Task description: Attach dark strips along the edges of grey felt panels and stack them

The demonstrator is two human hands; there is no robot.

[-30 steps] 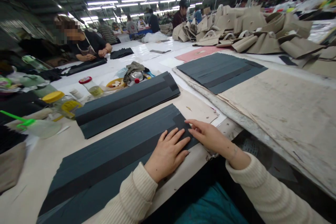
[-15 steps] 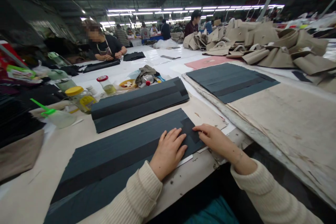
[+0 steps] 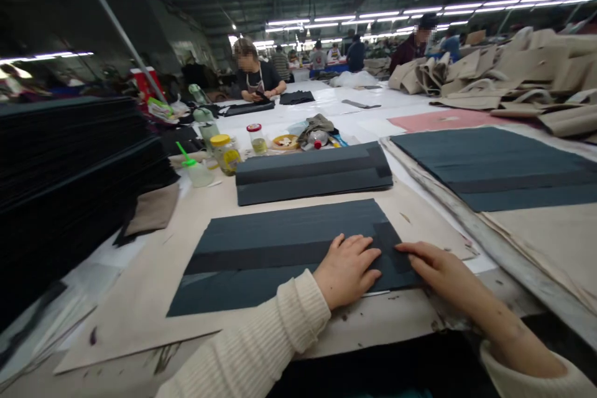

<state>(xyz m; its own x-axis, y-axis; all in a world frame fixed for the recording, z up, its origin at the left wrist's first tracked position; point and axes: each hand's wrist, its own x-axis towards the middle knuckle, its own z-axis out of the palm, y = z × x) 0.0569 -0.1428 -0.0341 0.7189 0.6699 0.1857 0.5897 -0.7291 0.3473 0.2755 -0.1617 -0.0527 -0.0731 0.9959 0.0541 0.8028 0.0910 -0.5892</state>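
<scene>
Our 2 hands are open and flat and grasp nothing: the left hand rests on the right end of the dark grey sheet, which lies on the beige paper just in front of us, and the right hand touches with stretched fingers the small dark patch there. To press well, we judge the left hand should hold the sheet firm while the right rubs the patch from middle to edges, in line with the darker strip.

Left hand and right hand press flat on the dark grey fabric panel
</scene>
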